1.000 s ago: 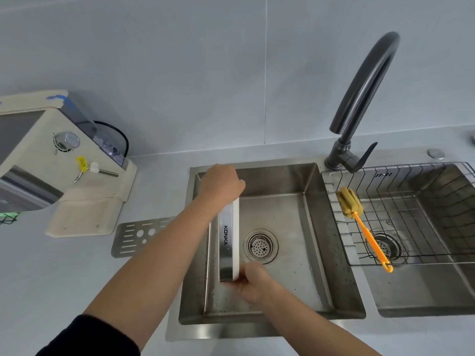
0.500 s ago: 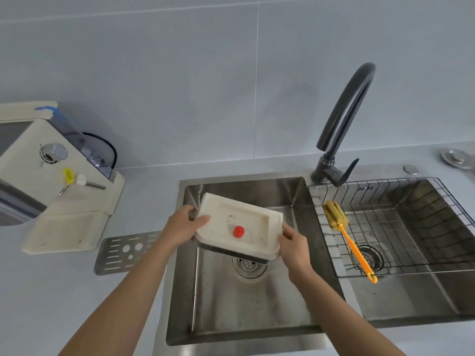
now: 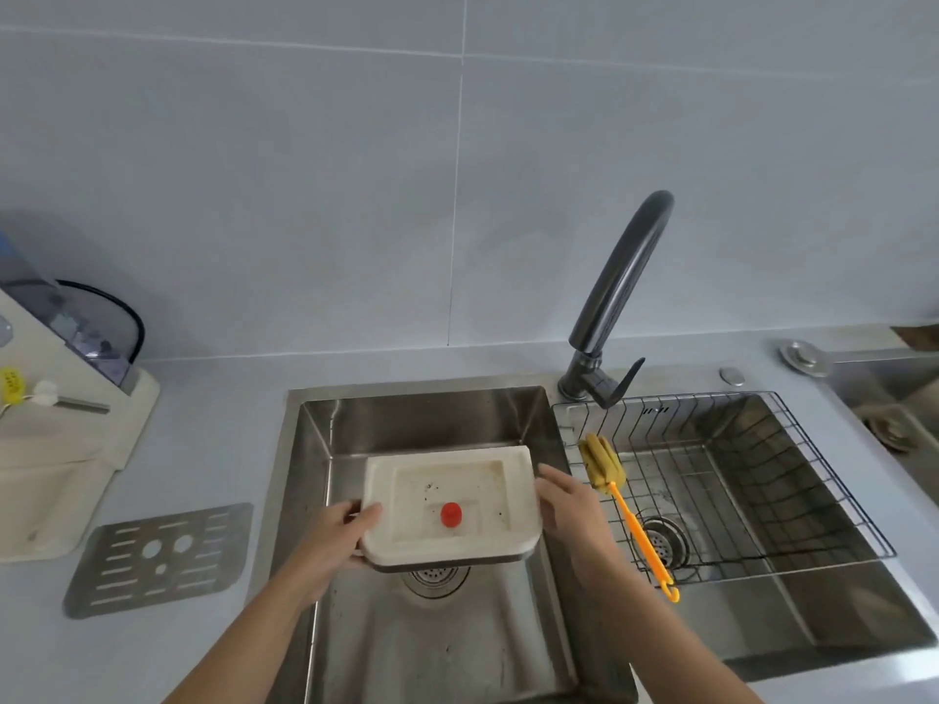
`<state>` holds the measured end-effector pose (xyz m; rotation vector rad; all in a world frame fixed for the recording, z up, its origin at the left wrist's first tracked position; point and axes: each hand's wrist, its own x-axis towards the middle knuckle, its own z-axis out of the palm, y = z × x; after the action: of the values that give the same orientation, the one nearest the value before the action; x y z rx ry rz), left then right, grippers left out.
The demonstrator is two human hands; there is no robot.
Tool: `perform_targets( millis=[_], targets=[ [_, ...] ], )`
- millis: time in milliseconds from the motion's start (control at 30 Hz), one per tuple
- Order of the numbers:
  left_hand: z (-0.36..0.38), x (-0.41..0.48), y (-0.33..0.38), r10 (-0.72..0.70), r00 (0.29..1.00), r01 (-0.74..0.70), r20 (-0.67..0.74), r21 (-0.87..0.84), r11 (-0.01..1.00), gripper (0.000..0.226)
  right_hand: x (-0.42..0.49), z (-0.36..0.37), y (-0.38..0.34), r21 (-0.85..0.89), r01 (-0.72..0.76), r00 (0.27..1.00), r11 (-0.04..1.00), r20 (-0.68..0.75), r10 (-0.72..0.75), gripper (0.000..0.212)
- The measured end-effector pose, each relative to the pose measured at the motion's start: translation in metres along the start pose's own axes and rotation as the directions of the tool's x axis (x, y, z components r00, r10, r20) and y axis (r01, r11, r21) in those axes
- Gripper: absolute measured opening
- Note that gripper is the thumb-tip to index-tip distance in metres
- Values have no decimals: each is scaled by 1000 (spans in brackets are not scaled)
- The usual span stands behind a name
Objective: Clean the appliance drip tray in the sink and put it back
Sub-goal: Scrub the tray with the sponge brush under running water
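A white rectangular drip tray (image 3: pixel 406 533) with a red float button (image 3: pixel 451 514) and dark specks inside is held level above the left sink basin (image 3: pixel 488 647). My left hand (image 3: pixel 338 543) grips its left edge, thumb on the rim. My right hand (image 3: pixel 569 505) holds the right edge with the fingers against the side. The cream appliance (image 3: pixel 61 449) stands on the counter at the far left, partly cut off by the frame. The tray's perforated metal grate (image 3: pixel 160 558) lies flat on the counter in front of the appliance.
A dark curved faucet (image 3: pixel 617 297) rises between the two basins. The right basin holds a wire rack (image 3: pixel 792 475) with a yellow sponge brush on an orange handle (image 3: pixel 632 520). A round metal cap (image 3: pixel 803 355) sits on the counter at the back right.
The tray went from standing on edge in the basin to lying flat, lifted above the drain. Both hands shifted to its two short sides. The view has swung to the right.
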<state>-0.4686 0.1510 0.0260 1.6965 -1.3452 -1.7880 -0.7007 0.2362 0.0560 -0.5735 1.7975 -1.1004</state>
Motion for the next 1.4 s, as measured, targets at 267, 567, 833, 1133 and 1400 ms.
perform_targets(
  millis=[267,567,833,1133,1400],
  targets=[
    [8,8,19,87,996,-87,-20,-9,996,26,73,-71,-69,286,-69,968,956,-211,133,62],
    [19,13,34,99,995,-98,-22,28,995,17,133,-87,-97,320,-283,926,904,-154,344,51],
    [23,16,35,67,996,-66,-57,19,998,22,144,-78,-90,-509,-178,953,842,-303,19,14],
    [30,16,34,21,999,-20,-48,6,1000,25,133,-81,-93,-931,-122,979,344,-170,-114,26],
    [37,15,39,26,999,-25,-32,30,999,28,126,-81,-88,-954,-127,983,272,-158,-97,24]
  ],
)
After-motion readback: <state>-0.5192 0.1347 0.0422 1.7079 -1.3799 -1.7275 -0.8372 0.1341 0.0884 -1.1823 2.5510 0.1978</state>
